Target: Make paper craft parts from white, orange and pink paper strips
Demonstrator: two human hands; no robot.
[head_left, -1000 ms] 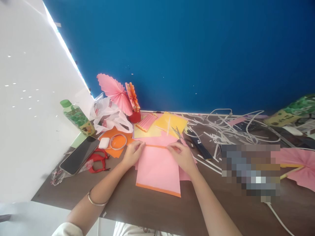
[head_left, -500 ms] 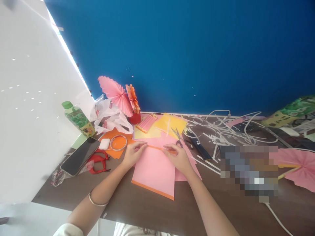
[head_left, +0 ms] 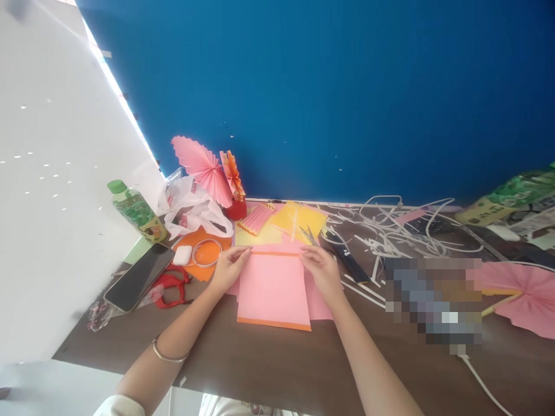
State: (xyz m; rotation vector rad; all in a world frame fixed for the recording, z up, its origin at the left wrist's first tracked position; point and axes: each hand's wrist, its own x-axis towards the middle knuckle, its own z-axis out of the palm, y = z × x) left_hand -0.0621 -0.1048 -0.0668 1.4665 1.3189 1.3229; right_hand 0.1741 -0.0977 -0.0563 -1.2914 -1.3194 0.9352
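A pink sheet of paper [head_left: 273,292] with an orange strip along its far and near edges is held between my hands. My left hand [head_left: 231,267] pinches its far left corner, thumb and fingers together. At the far right corner my right hand [head_left: 321,270] grips the same sheet. More pink paper [head_left: 319,306] lies underneath. Scissors [head_left: 307,233] rest just beyond my right hand, their handles hidden behind it. Past the sheet lie yellow paper [head_left: 299,219] and a pleated pink strip [head_left: 256,218].
Left are a phone [head_left: 139,276], a green-capped bottle [head_left: 136,211], a white earphone case [head_left: 182,255], a red strap [head_left: 176,289] and a plastic bag [head_left: 197,214]. Folded pink fans [head_left: 203,167] stand behind. Right are white cables [head_left: 390,225], a dark cutter-like tool [head_left: 349,260] and a pink fan [head_left: 526,294].
The pink sheet has turned, so its near edge now lies more level and farther from me. My right hand has shifted right along the far edge to the corner.
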